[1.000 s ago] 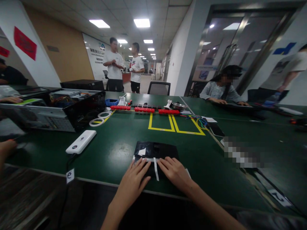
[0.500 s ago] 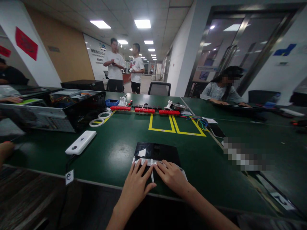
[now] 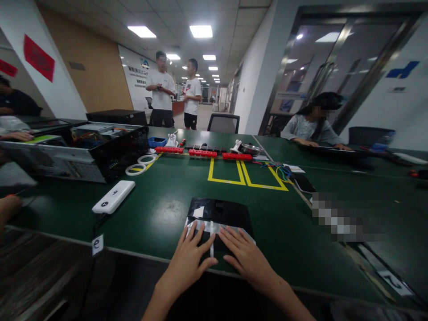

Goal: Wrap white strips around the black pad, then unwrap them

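A flat black panel (image 3: 230, 214) lies on the green table near its front edge. Across its middle runs a strip of silvery tape (image 3: 216, 226), crossed by a narrow white upright strip (image 3: 211, 249). A torn white patch (image 3: 198, 211) sits at its upper left. My left hand (image 3: 192, 252) rests flat on the panel's left part, fingers spread, fingertips on the tape. On the right part my right hand (image 3: 245, 254) lies palm down, thumb held apart, fingertips at the tape. My palms hide the panel's lower part.
An opened computer case (image 3: 100, 156) stands at the left, with white tape rolls (image 3: 135, 169) beside it. A white power bank (image 3: 114, 197) with a cable lies nearer. Red racks (image 3: 203, 153) line the back, behind yellow tape outlines (image 3: 245, 178). Another person's hand (image 3: 9, 208) is far left.
My right hand has slid right, away from my left, and its thumb now shows apart from the fingers. The left hand stays nearly in place. More of the tape is uncovered.
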{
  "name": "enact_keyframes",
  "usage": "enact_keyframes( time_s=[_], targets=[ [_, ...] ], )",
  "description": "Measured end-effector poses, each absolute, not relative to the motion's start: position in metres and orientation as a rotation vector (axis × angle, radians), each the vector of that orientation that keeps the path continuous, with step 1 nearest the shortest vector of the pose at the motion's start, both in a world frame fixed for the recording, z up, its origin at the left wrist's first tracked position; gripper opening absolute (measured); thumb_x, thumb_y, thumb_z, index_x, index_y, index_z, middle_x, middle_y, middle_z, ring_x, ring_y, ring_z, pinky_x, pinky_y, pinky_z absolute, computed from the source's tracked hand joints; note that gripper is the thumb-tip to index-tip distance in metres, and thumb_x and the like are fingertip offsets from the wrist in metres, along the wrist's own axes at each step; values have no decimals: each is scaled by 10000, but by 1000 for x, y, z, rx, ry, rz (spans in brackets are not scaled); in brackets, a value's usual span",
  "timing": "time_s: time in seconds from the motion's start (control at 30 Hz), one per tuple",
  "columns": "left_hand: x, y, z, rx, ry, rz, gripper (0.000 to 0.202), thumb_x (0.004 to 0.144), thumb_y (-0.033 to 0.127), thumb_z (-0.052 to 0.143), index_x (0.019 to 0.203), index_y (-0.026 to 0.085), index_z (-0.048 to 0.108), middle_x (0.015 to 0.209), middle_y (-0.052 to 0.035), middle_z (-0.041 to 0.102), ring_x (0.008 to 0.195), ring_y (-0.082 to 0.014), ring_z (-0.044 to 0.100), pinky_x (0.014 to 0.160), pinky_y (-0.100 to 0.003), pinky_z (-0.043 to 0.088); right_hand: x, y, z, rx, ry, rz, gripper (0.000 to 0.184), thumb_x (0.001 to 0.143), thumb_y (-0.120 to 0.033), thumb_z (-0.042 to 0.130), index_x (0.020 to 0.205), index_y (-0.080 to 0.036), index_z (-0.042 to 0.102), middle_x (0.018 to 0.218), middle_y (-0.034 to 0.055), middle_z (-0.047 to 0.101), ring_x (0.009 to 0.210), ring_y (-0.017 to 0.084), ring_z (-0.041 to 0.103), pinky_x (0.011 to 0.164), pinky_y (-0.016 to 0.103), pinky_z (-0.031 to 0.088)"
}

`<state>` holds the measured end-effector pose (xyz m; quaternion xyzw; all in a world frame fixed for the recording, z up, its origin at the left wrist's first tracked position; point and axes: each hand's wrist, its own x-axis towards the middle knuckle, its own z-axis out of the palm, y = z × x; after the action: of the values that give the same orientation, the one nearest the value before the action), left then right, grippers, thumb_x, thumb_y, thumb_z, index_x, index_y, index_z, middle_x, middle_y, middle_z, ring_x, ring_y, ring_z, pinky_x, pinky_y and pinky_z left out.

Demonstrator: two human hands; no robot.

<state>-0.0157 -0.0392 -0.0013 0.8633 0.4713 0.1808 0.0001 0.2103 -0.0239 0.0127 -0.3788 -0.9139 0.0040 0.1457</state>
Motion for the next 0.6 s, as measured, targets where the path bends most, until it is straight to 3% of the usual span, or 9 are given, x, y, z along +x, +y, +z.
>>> enact_keyframes(
  time_s=[0.37,0.47,0.6],
  targets=[
    [-13,-41,-3,2724,1504,578,541,871,460,505,1382,346,368,1466,-96,352,1360,-338,242,1042,-578,280,213,-26,14,-1188,-2665,211,578,906,-371,448,1436,-283,235,1450,49,331,1346,225,270,1082,530,239],
    [-15,-43,1,2661,1468,616,581,886,431,493,1420,334,284,1491,-86,301,1376,-308,204,1062,-579,239,214,-28,18,-1181,-2640,281,556,900,-375,459,1420,-277,290,1445,57,345,1345,227,275,1083,532,235],
    [-32,-40,16,2451,1433,761,535,946,380,373,1447,285,213,1493,-74,294,1367,-212,256,1098,-481,234,217,-29,26,-1190,-2498,353,450,911,-334,440,1354,-259,426,1398,69,433,1314,209,344,1076,501,276]
  ],
)
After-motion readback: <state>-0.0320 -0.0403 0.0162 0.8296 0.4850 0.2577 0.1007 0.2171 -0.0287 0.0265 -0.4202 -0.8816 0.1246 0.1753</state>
